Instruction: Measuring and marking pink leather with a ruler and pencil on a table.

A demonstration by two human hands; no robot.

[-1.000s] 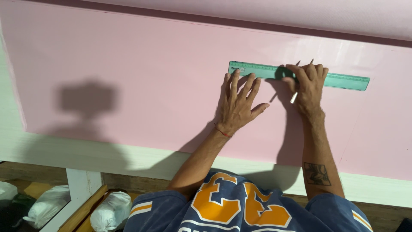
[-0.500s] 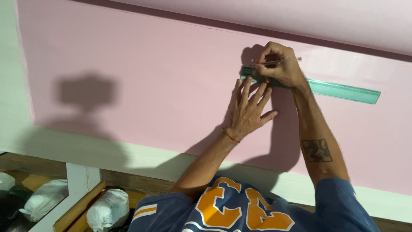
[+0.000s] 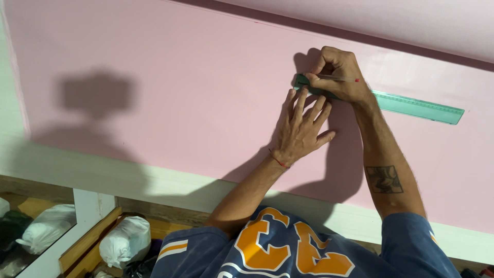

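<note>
Your right hand [image 3: 339,72] is closed around a thin pen [image 3: 337,78], the grip pinching it between thumb and fingers so that it lies almost level, its red end pointing right. Just under that fist lies the green ruler [image 3: 419,106], flat on the pink sheet [image 3: 180,92]; its left end is hidden beneath your knuckles and its length runs out to the right, tilted slightly nearer at the right end. The pen sits at the ruler's far edge, near its left end.

Your left hand [image 3: 301,131] holds nothing: it lies open, palm down, fingers spread and pointing away from you, the fingertips touching or just short of the ruler's near edge below your right fist. A red thread circles that wrist.

Both forearms reach away from you over the pale green worktop [image 3: 103,172], the right one bearing a dark tattoo near the elbow, the left one bent in from the centre. Your blue shirt with orange figures fills the near edge. At the near left, white tied bags [image 3: 126,239] lie below the worktop's edge
</note>
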